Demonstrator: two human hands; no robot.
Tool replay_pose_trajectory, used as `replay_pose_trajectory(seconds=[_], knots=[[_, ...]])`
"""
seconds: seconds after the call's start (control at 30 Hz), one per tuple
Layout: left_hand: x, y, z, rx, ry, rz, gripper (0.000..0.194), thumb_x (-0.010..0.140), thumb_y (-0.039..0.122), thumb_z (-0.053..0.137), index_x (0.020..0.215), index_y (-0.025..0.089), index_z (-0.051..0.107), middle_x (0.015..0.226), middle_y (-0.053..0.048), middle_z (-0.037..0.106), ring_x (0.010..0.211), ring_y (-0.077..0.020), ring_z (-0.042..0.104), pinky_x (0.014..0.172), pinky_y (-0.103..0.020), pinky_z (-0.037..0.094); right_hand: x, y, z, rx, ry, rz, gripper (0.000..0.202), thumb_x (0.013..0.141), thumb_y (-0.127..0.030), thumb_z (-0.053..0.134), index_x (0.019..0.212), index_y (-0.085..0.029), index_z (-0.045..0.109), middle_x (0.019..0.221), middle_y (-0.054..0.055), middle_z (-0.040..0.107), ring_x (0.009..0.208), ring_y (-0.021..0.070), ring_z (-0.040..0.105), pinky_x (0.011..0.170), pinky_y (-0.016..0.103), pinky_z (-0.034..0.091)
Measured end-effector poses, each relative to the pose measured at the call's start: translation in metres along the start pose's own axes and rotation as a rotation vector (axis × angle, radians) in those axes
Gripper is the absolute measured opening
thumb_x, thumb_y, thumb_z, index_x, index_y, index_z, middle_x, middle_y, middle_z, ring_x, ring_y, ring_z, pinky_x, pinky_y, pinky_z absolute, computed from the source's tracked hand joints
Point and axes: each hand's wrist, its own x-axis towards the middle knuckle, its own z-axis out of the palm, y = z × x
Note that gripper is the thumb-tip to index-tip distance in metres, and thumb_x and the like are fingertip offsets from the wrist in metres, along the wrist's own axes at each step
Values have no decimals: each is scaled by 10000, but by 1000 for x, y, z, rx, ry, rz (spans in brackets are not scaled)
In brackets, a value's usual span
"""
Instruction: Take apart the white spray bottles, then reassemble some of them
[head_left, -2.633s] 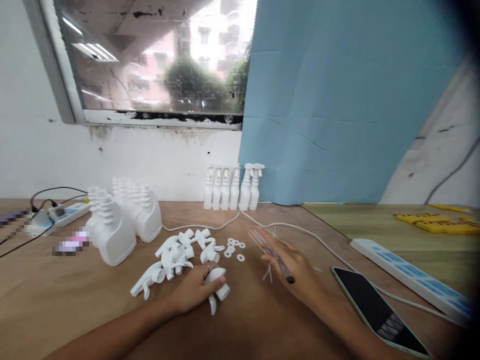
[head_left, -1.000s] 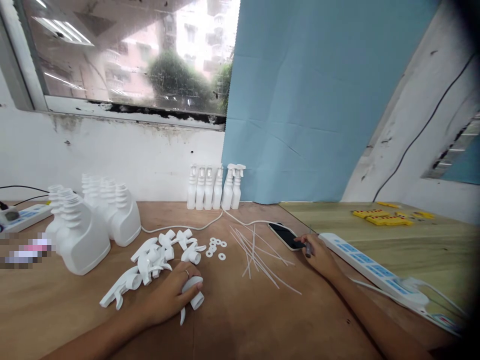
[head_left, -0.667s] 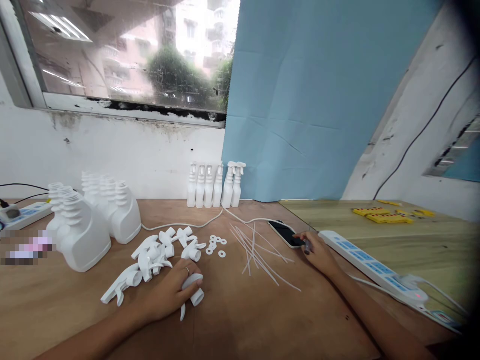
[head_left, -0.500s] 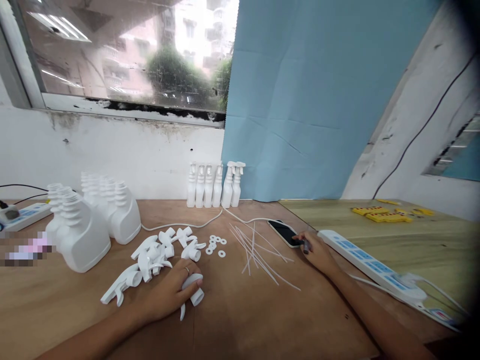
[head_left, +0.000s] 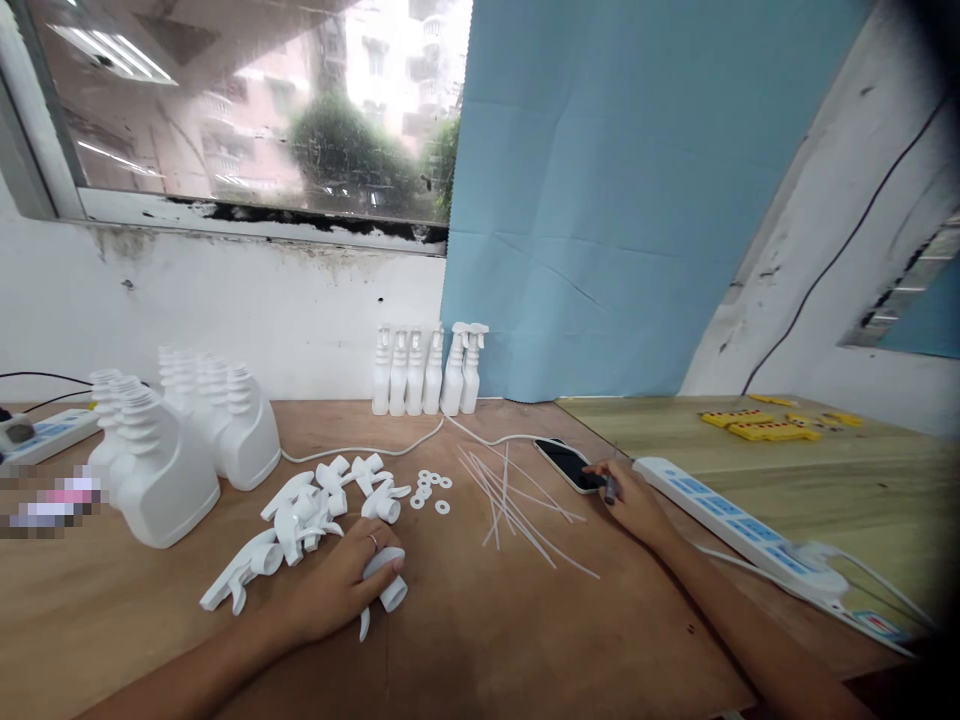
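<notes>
My left hand point(head_left: 351, 572) rests on the table with its thumb and fingers round a white spray trigger head point(head_left: 391, 592), whose lever points towards me. Close behind it is a loose pile of more white trigger heads point(head_left: 304, 515). Small white ring washers point(head_left: 442, 507) lie just beyond, and thin white dip tubes point(head_left: 517, 515) are spread over the middle of the table. On the right, my right hand point(head_left: 628, 497) is closed round a dark pen-like stick point(head_left: 610, 489). One of its fingertips touches the edge of a black-screened phone point(head_left: 562, 464).
Large white bottles point(head_left: 172, 490) stand at the left. Several finished spray bottles point(head_left: 416, 385) line the wall. A power strip point(head_left: 739, 530) lies beyond my right forearm, and a white cable point(head_left: 367, 453) crosses the back. Yellow plastic pieces point(head_left: 772, 431) sit at the far right.
The view has shifted very slightly. Both hands keep the same places, and nothing on the table has visibly moved.
</notes>
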Motion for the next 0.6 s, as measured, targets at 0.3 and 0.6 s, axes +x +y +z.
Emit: replay_pose_trajectory(seconds=[0.3, 0.6], knots=[[0, -8, 3, 9, 20, 34, 295, 962, 437, 406, 978, 202, 584, 1057, -62, 590, 959, -204, 531, 918, -318, 415, 1, -6, -1, -7, -7, -6, 192, 649, -129, 447, 812, -222, 489, 924, 94, 715, 857, 258, 637, 764, 388, 479], [0, -4, 2, 31, -4, 25, 291, 976, 430, 376, 978, 204, 560, 1059, -56, 571, 970, -200, 527, 932, -336, 420, 0, 0, 1, 10, 7, -23, 199, 650, -133, 455, 819, -236, 473, 938, 84, 715, 874, 274, 634, 783, 410, 477]])
